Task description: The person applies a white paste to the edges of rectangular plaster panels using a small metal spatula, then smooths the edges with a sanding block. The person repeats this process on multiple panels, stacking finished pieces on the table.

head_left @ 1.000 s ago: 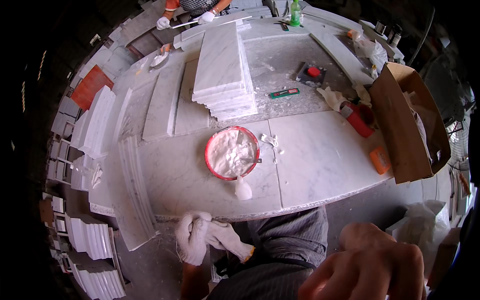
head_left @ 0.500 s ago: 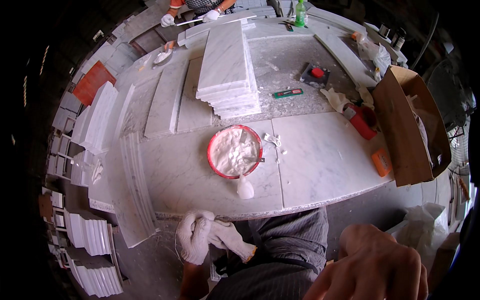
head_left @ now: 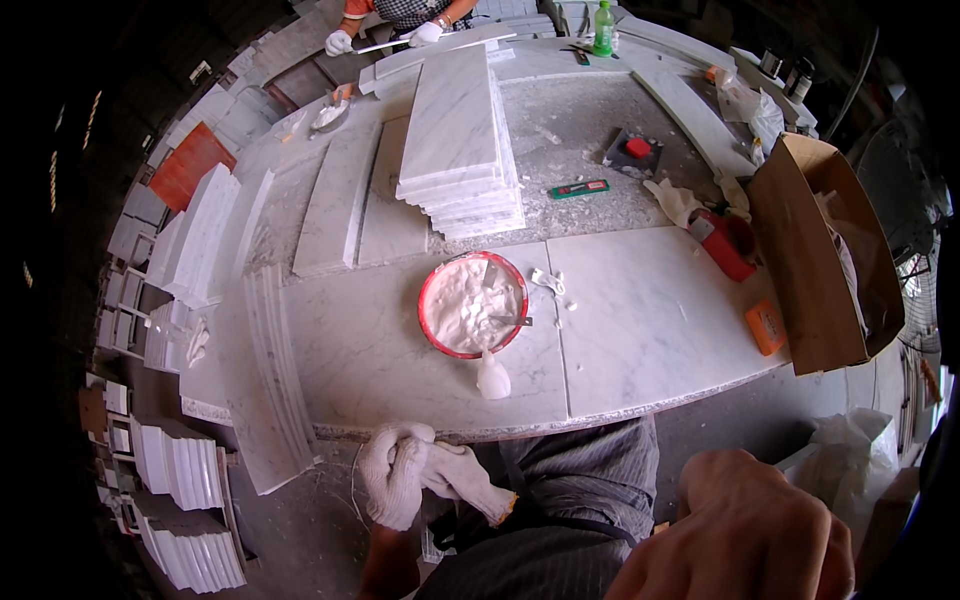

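My left hand (head_left: 391,482) wears a white knitted glove and has its fingers closed around a second, loose white knitted glove (head_left: 462,476), whose cuff points to the right. It is just below the near edge of the marble slab. Bare and close to the lower right, my right hand (head_left: 745,530) shows its back and bent knuckles; the fingertips are hidden. On the slab in front of me stands a red-rimmed bowl (head_left: 424,325) of white paste, with putty knives (head_left: 515,320) stuck in it. A white rounded piece (head_left: 493,378) leans at the bowl's near rim.
A stack of marble slabs (head_left: 450,130) rises beyond the bowl. To the right are a cardboard box (head_left: 810,270), an orange box (head_left: 765,327) and a red container (head_left: 722,243). Long marble strips (head_left: 265,390) lie left. Across the table, a person's gloved hands (head_left: 426,33) hold a strip.
The whole view has shifted very slightly. My left hand still grips the loose glove, and my right hand stays low at the right, turned a little.
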The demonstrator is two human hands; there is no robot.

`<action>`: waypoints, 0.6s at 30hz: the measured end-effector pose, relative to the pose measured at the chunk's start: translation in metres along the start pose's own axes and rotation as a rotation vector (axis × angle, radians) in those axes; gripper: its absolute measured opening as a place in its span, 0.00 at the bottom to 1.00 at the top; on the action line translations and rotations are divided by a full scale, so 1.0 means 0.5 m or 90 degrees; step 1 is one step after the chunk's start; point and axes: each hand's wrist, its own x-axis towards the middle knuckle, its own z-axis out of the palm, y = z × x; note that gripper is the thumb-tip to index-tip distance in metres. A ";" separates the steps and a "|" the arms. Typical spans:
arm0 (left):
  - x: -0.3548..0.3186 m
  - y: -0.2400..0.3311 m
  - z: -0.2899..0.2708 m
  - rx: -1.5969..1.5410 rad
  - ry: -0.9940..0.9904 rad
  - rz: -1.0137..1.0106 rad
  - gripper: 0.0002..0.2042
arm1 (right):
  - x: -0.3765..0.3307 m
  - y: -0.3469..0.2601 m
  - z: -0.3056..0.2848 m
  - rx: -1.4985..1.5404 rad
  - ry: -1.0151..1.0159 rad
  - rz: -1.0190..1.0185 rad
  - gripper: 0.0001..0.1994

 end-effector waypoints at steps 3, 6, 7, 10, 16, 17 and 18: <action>0.001 -0.004 0.002 -0.003 0.004 0.003 0.08 | -0.001 -0.001 -0.001 0.002 -0.003 0.003 0.12; 0.002 0.003 0.006 -0.008 0.000 0.010 0.08 | -0.003 -0.002 -0.002 0.006 -0.005 0.003 0.12; 0.002 0.005 0.007 -0.010 -0.002 0.012 0.08 | -0.004 -0.002 -0.005 0.009 -0.006 0.003 0.12; 0.002 0.003 0.007 -0.009 -0.004 0.017 0.07 | -0.003 -0.004 -0.003 0.009 -0.007 0.005 0.12; 0.003 0.008 0.014 -0.013 -0.012 0.024 0.07 | -0.006 -0.008 -0.004 0.007 -0.007 0.010 0.11; 0.003 0.007 0.015 -0.018 -0.012 0.021 0.07 | -0.005 -0.009 -0.007 0.009 -0.009 0.011 0.11; 0.002 0.006 0.015 -0.023 -0.012 0.019 0.07 | -0.006 -0.010 -0.007 0.012 -0.008 0.014 0.11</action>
